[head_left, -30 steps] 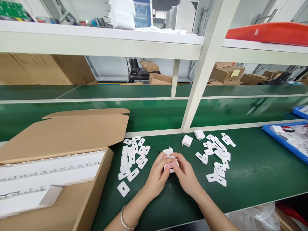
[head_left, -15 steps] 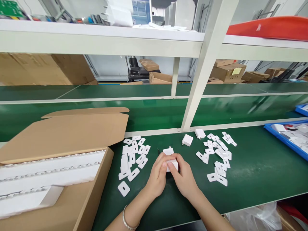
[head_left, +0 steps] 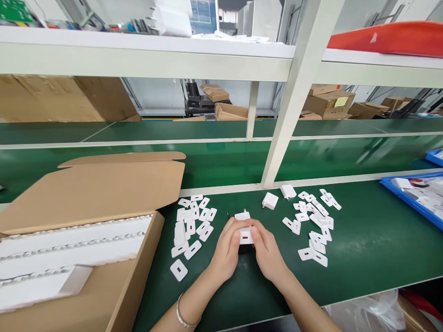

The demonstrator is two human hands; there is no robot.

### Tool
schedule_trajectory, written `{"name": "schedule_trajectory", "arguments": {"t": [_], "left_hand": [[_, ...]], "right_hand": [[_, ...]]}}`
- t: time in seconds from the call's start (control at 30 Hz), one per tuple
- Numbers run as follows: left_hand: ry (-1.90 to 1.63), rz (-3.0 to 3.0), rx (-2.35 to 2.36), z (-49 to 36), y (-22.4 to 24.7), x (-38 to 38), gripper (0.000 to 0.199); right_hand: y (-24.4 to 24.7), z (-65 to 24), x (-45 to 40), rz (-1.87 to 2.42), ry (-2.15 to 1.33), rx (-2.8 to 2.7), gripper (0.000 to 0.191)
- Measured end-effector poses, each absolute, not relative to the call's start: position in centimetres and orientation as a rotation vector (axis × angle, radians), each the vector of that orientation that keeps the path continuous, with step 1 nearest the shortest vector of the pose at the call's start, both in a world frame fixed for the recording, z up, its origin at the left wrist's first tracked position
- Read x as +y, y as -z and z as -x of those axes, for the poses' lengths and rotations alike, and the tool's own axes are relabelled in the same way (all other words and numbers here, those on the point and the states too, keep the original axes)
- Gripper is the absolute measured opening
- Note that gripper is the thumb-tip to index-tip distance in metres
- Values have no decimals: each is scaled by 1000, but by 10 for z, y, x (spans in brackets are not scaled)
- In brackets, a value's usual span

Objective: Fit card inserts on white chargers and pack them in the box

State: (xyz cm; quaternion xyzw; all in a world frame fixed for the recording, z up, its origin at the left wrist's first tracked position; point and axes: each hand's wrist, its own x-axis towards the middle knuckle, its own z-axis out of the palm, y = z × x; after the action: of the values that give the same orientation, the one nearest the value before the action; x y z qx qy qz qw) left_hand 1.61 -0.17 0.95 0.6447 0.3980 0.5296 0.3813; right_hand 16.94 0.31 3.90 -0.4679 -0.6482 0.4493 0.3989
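Observation:
Between my two hands is a white USB charger (head_left: 246,237), its face with a red port slot turned toward me. My left hand (head_left: 227,246) grips its left side, and my right hand (head_left: 266,251) closes on its right side. Just beyond my fingers lies another white charger (head_left: 242,215), partly hidden, with its prongs pointing away. Left of my hands, white slotted cover plates (head_left: 193,249) are scattered; a second group of such plates (head_left: 312,256) lies to the right. Two more white chargers (head_left: 270,200) rest near the post.
An open cardboard box (head_left: 152,249) with white packing trays (head_left: 69,286) stands at the left. A blue bin (head_left: 411,204) of white parts sits at the right. A slanted white post (head_left: 287,115) rises behind the green table (head_left: 374,240), under a shelf (head_left: 138,57).
My right thumb has moved off the charger's front face to its right side, so the red port slot now shows. The scattered plates have stayed put.

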Motion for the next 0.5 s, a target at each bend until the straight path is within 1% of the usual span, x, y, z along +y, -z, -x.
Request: {"name": "schedule_trajectory", "arguments": {"t": [0.13,0.27,0.33,0.4,0.43,0.5], "left_hand": [[-1326,-1709,1085,-12,-10,4,34],[-1408,-1722,1158,-3,-8,13,31],[-1424,-1735,1210,0,-5,18,31],[-1399,-1787,1261,1,-2,24,31],[-1373,-1830,1288,1,0,27,32],[-1302,-1932,1330,0,2,32,33]], "right_hand": [[-40,-180,15,1154,-1159,-1659,51],[-47,-199,30,1169,-1105,-1873,52],[-46,-209,40,1186,-1079,-1988,64],[-40,-217,50,1188,-1104,-2060,79],[-35,-219,55,1182,-1131,-2073,84],[-25,-222,64,1167,-1173,-2067,84]]}}
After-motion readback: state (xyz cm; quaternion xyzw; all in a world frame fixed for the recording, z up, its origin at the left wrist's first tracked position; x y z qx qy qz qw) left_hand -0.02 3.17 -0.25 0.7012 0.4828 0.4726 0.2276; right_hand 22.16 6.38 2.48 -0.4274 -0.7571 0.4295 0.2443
